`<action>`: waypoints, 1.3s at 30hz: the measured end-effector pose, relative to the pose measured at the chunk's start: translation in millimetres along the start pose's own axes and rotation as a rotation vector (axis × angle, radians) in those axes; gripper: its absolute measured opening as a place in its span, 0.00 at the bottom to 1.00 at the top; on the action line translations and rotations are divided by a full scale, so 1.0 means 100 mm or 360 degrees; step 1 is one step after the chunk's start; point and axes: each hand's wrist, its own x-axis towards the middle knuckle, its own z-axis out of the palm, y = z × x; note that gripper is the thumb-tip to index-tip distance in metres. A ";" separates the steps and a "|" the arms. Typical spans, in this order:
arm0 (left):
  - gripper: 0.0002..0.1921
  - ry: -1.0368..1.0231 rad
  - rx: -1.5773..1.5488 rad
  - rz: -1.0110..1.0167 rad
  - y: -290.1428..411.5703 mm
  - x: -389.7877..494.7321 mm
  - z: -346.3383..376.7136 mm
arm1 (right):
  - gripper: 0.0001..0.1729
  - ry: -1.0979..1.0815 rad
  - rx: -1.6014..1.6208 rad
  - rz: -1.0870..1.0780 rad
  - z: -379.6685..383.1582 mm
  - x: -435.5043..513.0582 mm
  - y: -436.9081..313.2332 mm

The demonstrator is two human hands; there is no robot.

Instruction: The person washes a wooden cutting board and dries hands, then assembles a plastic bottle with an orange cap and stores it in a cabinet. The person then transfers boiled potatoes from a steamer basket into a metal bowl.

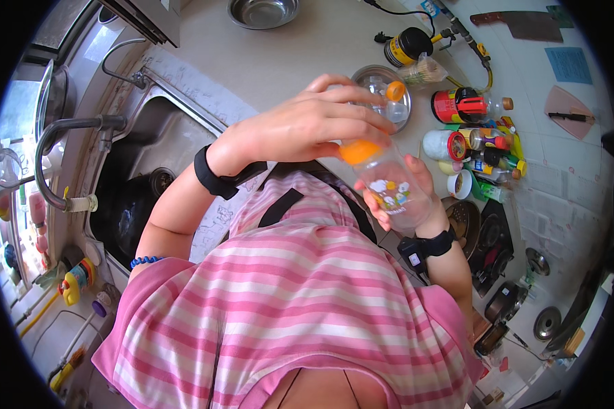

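My right hand (423, 176) holds a clear plastic bottle (404, 191) with a printed cartoon of white clouds and small figures. The bottle is tilted, its top towards the upper left. At that top sits an orange screw cap (359, 151), which the thumb and fingers of my left hand (332, 115) grip from above. Partly behind my left fingers, a round metal plate (408, 108) on the counter carries clear containers and a second orange cap (395, 91). What the bottle contains, if anything, cannot be made out.
To the left is a steel sink (184, 115) with a curved faucet (43, 158) and a black pan (125, 214). A metal bowl (263, 13) stands on the far counter (225, 56). Jars, including a red-lidded one (437, 144), line the right wall, near a stove (491, 245) and a hung cleaver (532, 25).
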 end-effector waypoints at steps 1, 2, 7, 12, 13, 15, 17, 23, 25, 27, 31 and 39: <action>0.32 -0.0033 0.0147 -0.0044 0.02 -0.03 -0.01 | 0.43 0.0152 -0.0217 -0.0082 0.00 0.00 0.02; 0.33 -0.0069 0.0300 -0.0087 0.03 -0.04 0.00 | 0.45 0.0307 -0.0420 -0.0174 0.02 0.00 0.01; 0.48 0.1146 -0.1335 -0.0859 0.13 0.01 0.43 | 0.35 0.1031 -0.1785 -0.0864 0.31 0.18 0.08; 0.38 0.1042 -0.1796 -0.0982 0.15 0.10 0.66 | 0.30 0.1625 -0.2914 -0.1277 0.42 0.41 0.34; 0.33 0.1008 -0.1808 -0.1043 0.15 0.10 0.65 | 0.28 0.1516 -0.2656 -0.1233 0.40 0.41 0.35; 0.28 0.0934 -0.2021 -0.1066 0.13 0.10 0.63 | 0.25 0.1302 -0.2184 -0.1017 0.35 0.39 0.35; 0.24 0.0903 -0.2212 -0.0958 0.09 0.10 0.65 | 0.24 0.0959 -0.1515 -0.0883 0.27 0.37 0.34; 0.27 0.0840 -0.2417 -0.0585 -0.03 0.14 0.83 | 0.41 0.0567 -0.1011 -0.0799 0.04 0.35 0.43; 0.31 0.0795 -0.2369 -0.0555 -0.05 0.15 0.89 | 0.43 0.0390 -0.0900 -0.0750 -0.03 0.35 0.45; 0.34 0.0656 -0.2368 -0.0483 -0.13 0.15 0.93 | 0.42 0.0261 -0.0719 -0.0750 -0.10 0.35 0.46; 0.42 0.0417 -0.2238 -0.0505 -0.56 0.07 1.12 | 0.40 0.0352 -0.0565 -0.0829 -0.29 0.21 0.42; 0.44 -0.0016 0.0387 -0.1490 -1.36 -0.73 1.88 | 0.30 0.1549 -0.1095 -0.0924 -0.91 -0.50 0.48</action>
